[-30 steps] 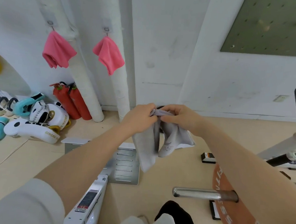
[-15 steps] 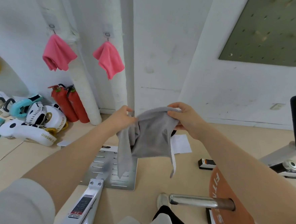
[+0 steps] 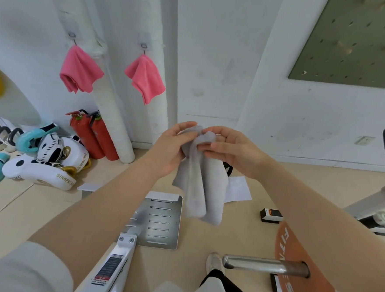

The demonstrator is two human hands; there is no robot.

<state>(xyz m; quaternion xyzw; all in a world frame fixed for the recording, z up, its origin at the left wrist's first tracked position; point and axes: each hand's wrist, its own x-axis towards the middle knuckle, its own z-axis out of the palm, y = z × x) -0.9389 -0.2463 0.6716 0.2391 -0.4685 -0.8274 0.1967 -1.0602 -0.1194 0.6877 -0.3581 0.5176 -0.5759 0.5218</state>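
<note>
Pink cloths [image 3: 80, 72] hang from hooks [image 3: 72, 35] at left, judged the storage place for rags. Left hand [image 3: 169, 150] pinches the gathered top of the cloth [image 3: 203, 192], fingers clamped on it. Right hand [image 3: 232, 148] pinches the same top just beside. The cloth is held in mid-air before the person, its top bunched so it hangs doubled, judged a fold in hand. Long axis vertical, free end pointing down at the floor [image 3: 45, 215].
</note>
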